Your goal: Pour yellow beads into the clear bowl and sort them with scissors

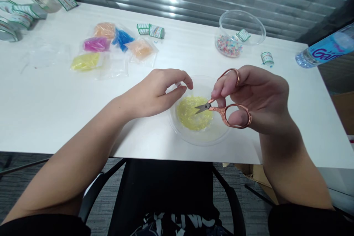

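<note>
White table (55, 107); copper scissors (222, 111) crosswise, blades (202, 108) leftward

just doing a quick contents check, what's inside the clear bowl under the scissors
Inside the clear bowl small yellow pieces cover the bottom. The scissors, left fingers and right fingers block parts of it, so whatever lies behind them cannot be seen.

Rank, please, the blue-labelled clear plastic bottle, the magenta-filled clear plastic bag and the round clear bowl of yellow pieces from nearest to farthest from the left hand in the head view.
1. Bowl of yellow pieces, immediately right of the left hand.
2. Magenta-filled bag, beyond the hand, to its left.
3. Blue-labelled bottle, on the far right.
</note>
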### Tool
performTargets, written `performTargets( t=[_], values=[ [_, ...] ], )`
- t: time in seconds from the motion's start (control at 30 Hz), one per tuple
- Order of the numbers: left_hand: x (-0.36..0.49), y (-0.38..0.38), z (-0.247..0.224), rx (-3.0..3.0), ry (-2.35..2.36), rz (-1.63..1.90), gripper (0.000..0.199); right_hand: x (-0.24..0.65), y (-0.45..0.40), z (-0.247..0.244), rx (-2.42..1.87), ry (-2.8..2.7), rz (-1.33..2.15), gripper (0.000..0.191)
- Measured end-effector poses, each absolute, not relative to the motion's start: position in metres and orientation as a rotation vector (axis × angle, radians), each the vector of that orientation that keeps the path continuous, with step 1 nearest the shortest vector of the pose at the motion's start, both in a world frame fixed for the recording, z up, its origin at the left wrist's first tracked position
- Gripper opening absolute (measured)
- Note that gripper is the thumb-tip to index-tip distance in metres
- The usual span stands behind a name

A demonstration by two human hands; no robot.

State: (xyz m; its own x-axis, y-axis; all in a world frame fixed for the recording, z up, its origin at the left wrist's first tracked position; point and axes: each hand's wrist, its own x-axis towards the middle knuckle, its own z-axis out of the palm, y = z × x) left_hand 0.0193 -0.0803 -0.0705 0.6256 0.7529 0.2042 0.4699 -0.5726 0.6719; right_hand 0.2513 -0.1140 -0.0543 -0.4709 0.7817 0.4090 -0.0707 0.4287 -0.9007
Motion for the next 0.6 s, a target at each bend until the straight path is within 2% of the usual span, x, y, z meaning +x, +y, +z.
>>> performTargets(
  t=[0.13, 0.33, 0.47, 0.6],
  values=[
    [0.019, -0.08, -0.07, 2.285, 0.941, 0.649, 0.025, 0.253, -0.112, -0.055, -0.654, -1.763, 1.091, 0.016],
    [0.019, -0.079, -0.068, 2.331, 0.884, 0.675, 0.026, 0.256, -0.107, -0.055, -0.746, -1.702, 0.959, 0.018],
    [0.018, -0.079, -0.067, 2.367, 0.894, 0.746, 0.026, 0.255, -0.1, -0.058, -0.613, -1.62, 0.866, 0.011],
    [0.016, -0.079, -0.066, 2.312, 0.98, 0.843, 0.025, 0.257, -0.093, -0.06, -0.592, -1.54, 0.8, 0.013]
  ],
)
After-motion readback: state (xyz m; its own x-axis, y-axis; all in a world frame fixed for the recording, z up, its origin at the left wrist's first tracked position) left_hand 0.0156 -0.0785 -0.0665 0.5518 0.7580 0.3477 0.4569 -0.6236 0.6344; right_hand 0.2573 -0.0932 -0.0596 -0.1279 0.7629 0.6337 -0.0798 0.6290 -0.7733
